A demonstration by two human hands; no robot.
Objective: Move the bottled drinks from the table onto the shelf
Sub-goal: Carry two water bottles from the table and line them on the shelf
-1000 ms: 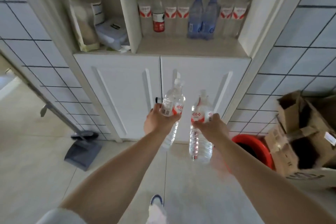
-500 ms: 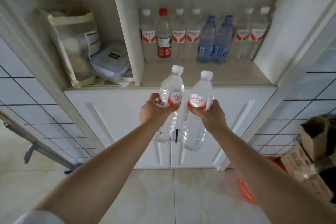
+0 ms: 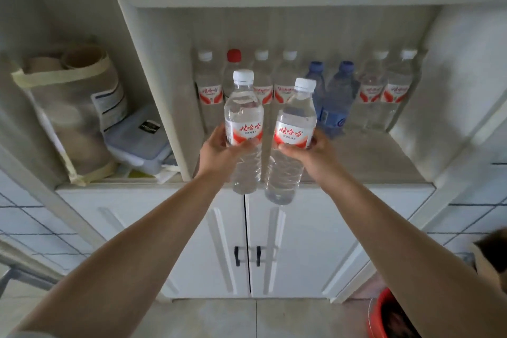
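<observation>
My left hand [image 3: 219, 149] grips a clear water bottle [image 3: 243, 118] with a white cap and red-and-white label. A matching water bottle [image 3: 293, 129] is held upright in my right hand [image 3: 312, 153]. Both bottles hang side by side in the air, just in front of the shelf [image 3: 370, 162] opening. At the back of that shelf stands a row of several bottles [image 3: 384, 93]: clear ones with white caps, one with a red cap [image 3: 234, 55], and two blue ones [image 3: 338, 96].
The left compartment holds a mesh bag [image 3: 68, 107] and a plastic lidded box [image 3: 137, 137]. Below the shelf are two white cabinet doors [image 3: 301, 241], closed. A red bucket [image 3: 384, 315] and a cardboard box [image 3: 491, 252] sit at lower right. An upper shelf carries papers and boxes.
Both hands have risen with their bottles from in front of the cabinet doors up to shelf height. The cabinet looks much closer, and the bottles stand more upright.
</observation>
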